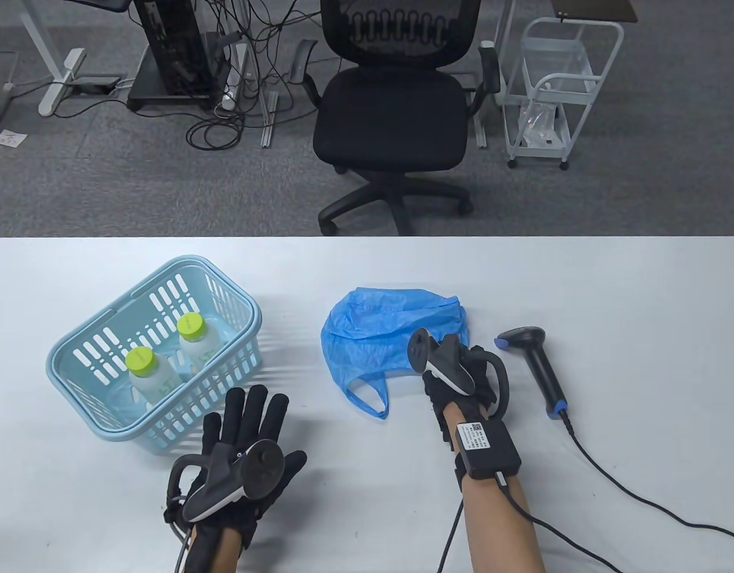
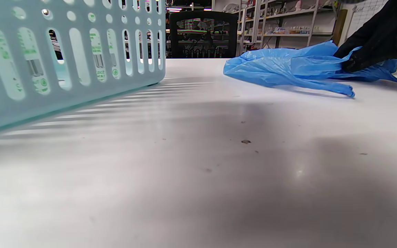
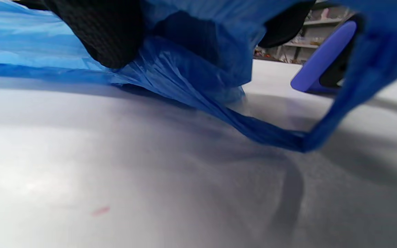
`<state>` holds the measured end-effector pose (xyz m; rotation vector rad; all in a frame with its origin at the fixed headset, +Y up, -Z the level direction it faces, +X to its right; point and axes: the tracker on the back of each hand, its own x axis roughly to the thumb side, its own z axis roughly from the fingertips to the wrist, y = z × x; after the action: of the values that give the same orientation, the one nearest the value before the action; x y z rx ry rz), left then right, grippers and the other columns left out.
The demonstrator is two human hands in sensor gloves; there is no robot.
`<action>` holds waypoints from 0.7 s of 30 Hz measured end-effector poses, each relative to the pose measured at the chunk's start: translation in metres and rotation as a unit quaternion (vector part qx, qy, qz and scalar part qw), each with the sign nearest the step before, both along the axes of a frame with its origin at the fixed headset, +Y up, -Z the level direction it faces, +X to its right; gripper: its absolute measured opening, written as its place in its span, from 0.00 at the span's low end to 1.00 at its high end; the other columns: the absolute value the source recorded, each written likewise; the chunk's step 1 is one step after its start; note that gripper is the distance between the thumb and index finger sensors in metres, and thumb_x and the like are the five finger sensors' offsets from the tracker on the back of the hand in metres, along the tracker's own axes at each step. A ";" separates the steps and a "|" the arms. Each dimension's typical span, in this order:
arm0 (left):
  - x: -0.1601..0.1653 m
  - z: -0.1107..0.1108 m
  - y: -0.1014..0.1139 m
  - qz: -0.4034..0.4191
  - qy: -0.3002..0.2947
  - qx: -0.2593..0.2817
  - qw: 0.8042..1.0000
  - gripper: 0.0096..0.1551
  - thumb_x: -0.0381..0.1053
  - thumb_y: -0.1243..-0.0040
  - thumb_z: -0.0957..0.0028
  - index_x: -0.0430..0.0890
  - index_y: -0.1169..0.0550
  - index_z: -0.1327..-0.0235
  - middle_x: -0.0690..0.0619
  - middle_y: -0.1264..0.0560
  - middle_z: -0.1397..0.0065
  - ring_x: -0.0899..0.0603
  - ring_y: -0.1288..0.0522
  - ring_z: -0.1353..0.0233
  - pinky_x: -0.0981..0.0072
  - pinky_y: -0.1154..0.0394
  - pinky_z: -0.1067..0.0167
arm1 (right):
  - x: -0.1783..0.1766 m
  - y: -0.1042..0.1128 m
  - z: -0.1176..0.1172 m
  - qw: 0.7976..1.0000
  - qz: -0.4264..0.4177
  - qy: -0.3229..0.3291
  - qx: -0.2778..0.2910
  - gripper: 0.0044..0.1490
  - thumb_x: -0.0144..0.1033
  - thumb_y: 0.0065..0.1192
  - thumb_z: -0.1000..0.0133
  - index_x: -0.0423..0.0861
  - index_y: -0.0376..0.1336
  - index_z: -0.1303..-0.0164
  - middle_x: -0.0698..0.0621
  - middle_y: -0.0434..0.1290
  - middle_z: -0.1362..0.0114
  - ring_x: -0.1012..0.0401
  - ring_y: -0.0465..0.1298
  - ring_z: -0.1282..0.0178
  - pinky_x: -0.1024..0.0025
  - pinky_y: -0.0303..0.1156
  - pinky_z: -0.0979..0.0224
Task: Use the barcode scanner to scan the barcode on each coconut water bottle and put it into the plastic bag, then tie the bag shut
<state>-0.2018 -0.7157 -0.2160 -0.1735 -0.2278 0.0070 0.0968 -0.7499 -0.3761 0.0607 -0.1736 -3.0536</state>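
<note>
On a white table (image 1: 611,286) facing an office chair (image 1: 396,107) at 12 o'clock, the right hand (image 1: 462,376) is pinching the blue plastic bag (image 1: 384,328); the left hand (image 1: 247,441) is lying flat, fingers spread, beside the basket (image 1: 104,358) holding two coconut water bottles (image 1: 149,373); the barcode scanner (image 1: 537,367) is lying at the bag's 3 o'clock.

Right hand (image 1: 462,373) on blue bag (image 1: 390,325)

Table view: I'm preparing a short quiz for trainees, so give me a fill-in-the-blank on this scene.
1. Both bottles stand in the ____.
2. The right hand grips the blue ____.
3. The scanner lies to the ____ of the bag.
4. The bottle caps are ____.

Missing words: basket; bag; right; green
</note>
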 end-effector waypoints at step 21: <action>0.037 0.002 0.004 0.051 0.001 0.114 0.992 0.64 0.74 0.48 0.32 0.46 0.69 0.08 0.37 0.71 0.07 0.19 0.66 0.14 0.21 0.58 0.24 | -0.056 0.074 0.149 0.971 -0.111 0.198 0.079 0.24 0.49 0.66 0.43 0.49 0.73 0.42 0.62 0.84 0.56 0.64 0.87 0.54 0.52 0.76 0.29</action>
<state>-0.1651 -0.7122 -0.2136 0.0651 -0.2336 0.0816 0.0404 -0.6763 -0.2267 -0.5925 0.0957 -3.2080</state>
